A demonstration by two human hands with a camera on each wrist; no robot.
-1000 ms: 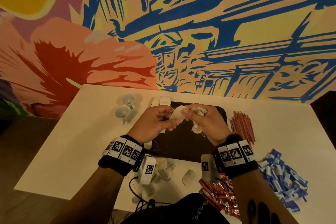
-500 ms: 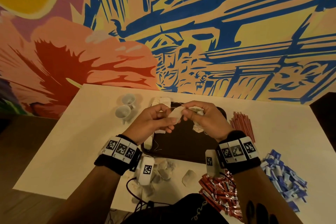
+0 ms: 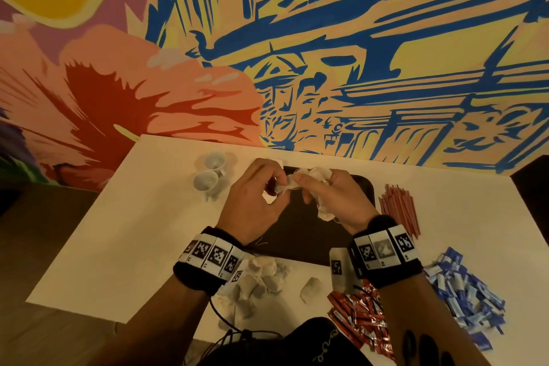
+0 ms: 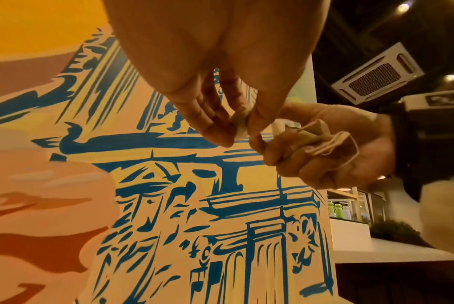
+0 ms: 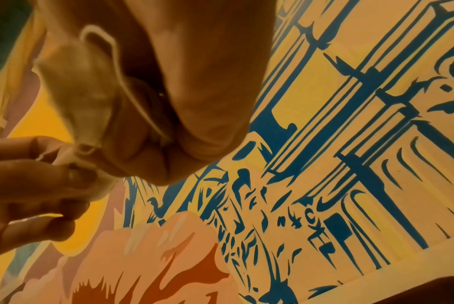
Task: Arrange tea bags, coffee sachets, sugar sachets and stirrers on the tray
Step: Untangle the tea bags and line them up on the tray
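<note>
Step in hand: tea bags; left hand (image 3: 255, 202) pinches one tea bag (image 3: 286, 183) above the tray (image 3: 300, 235); right hand (image 3: 338, 199) grip clenched round a bunch (image 3: 325, 211); next: separate tangled strings, lay bag on tray.

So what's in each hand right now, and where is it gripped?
The left hand pinches one tea bag at its edge, between thumb and fingertips. The right hand holds a bunch of tea bags in its curled fingers, above the tray.
</note>
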